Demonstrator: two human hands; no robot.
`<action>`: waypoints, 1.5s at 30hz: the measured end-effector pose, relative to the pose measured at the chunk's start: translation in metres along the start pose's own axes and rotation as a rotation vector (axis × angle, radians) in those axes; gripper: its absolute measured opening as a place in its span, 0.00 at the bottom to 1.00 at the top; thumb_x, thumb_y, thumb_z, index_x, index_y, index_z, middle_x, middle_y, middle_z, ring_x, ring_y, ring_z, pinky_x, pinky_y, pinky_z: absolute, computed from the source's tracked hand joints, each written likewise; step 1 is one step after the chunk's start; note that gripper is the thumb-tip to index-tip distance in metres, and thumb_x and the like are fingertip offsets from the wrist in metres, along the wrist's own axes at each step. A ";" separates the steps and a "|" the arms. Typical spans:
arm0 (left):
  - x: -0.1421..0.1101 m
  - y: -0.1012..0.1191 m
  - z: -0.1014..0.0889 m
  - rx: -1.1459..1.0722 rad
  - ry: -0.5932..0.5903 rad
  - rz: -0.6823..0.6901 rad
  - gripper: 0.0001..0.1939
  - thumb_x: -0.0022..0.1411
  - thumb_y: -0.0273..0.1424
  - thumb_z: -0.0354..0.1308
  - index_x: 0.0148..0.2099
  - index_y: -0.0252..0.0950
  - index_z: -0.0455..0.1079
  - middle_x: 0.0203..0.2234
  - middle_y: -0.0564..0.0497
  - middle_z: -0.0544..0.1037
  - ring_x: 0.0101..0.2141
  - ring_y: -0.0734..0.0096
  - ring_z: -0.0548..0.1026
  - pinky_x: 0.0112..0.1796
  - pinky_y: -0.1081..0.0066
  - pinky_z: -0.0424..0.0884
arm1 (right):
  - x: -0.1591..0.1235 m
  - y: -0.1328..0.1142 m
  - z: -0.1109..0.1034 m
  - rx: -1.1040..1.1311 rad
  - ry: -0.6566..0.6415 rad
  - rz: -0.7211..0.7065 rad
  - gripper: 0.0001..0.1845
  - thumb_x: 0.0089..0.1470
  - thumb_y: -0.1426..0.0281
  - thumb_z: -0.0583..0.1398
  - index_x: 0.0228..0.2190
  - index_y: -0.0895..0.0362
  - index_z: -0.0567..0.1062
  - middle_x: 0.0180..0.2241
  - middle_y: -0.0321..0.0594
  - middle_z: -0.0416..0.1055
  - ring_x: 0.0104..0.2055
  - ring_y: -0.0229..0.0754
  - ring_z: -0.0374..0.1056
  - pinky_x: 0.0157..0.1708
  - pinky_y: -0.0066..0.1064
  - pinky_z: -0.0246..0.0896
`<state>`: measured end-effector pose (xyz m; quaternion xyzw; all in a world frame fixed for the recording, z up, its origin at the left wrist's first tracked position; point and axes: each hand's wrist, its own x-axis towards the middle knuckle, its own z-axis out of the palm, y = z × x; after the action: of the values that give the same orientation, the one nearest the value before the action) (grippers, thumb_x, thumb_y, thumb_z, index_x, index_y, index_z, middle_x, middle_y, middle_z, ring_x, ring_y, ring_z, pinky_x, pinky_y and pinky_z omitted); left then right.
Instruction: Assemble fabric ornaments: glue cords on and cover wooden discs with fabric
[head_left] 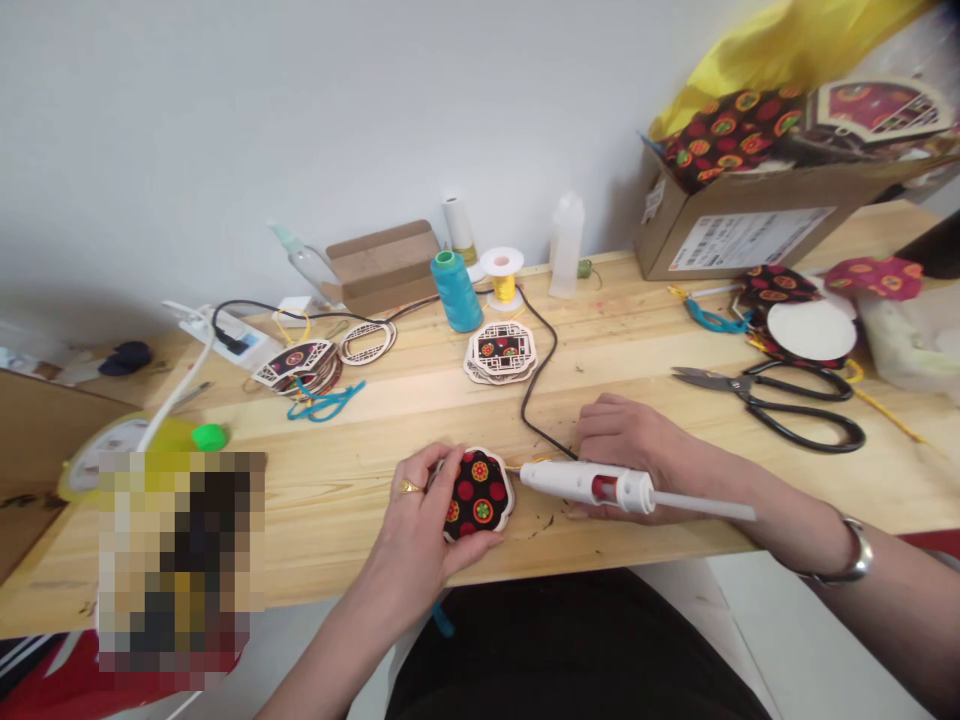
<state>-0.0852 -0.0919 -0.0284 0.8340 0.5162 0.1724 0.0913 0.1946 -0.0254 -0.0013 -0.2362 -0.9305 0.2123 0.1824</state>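
Note:
My left hand (420, 525), with a ring on one finger, grips a round piece covered in black fabric with red and orange circles (480, 492) near the front edge of the wooden table (360, 480). My right hand (630, 445) holds a white glue gun (592, 485) lying level, its nozzle pointing left at the right edge of the fabric piece. A clear glue stick juts out of the gun's back end. The gun's black cord (544, 370) runs away over the table.
A stack of wooden lattice pieces (501, 352) and a teal thread cone (456, 290) lie behind. Black scissors (772, 395) rest to the right, near a white disc on fabric (810, 330). A cardboard box (750, 220) with patterned cloth stands at the back right. More lattice pieces (300, 365) lie left.

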 end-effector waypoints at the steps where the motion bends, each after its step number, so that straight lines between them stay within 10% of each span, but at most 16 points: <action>1: 0.000 0.000 0.000 -0.002 0.002 -0.003 0.37 0.56 0.37 0.62 0.64 0.38 0.51 0.53 0.39 0.60 0.54 0.50 0.62 0.52 0.49 0.65 | 0.000 0.000 0.000 -0.004 0.001 -0.003 0.18 0.56 0.57 0.58 0.21 0.57 0.67 0.22 0.35 0.63 0.29 0.38 0.58 0.32 0.33 0.49; 22: 0.000 -0.001 0.002 0.008 -0.003 0.017 0.38 0.57 0.42 0.61 0.64 0.36 0.50 0.54 0.38 0.59 0.53 0.49 0.61 0.52 0.51 0.65 | -0.005 0.004 0.002 -0.084 0.122 0.057 0.18 0.53 0.57 0.60 0.21 0.56 0.66 0.23 0.36 0.63 0.28 0.39 0.59 0.32 0.33 0.50; 29: -0.001 -0.003 0.003 0.004 -0.004 0.017 0.41 0.55 0.47 0.60 0.65 0.39 0.49 0.54 0.39 0.59 0.53 0.49 0.61 0.52 0.50 0.65 | -0.006 0.008 -0.006 -0.402 0.232 0.271 0.13 0.56 0.60 0.57 0.26 0.56 0.68 0.29 0.45 0.71 0.32 0.45 0.64 0.32 0.34 0.51; 36: -0.002 -0.008 0.007 0.014 0.035 0.046 0.41 0.56 0.48 0.58 0.66 0.41 0.47 0.54 0.39 0.59 0.53 0.49 0.62 0.50 0.50 0.67 | -0.002 0.039 -0.043 -0.664 0.059 0.812 0.11 0.52 0.69 0.56 0.37 0.62 0.70 0.36 0.50 0.71 0.36 0.48 0.67 0.32 0.33 0.53; 45: -0.003 -0.011 0.009 0.007 0.076 0.063 0.42 0.56 0.47 0.59 0.66 0.40 0.48 0.54 0.38 0.61 0.52 0.49 0.64 0.49 0.51 0.68 | 0.010 0.078 -0.066 -0.404 -0.090 0.757 0.13 0.49 0.69 0.61 0.39 0.59 0.72 0.39 0.48 0.70 0.41 0.48 0.67 0.36 0.32 0.59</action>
<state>-0.0921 -0.0894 -0.0413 0.8429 0.4934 0.2049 0.0634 0.2436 0.0630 0.0193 -0.5824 -0.8081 0.0878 0.0008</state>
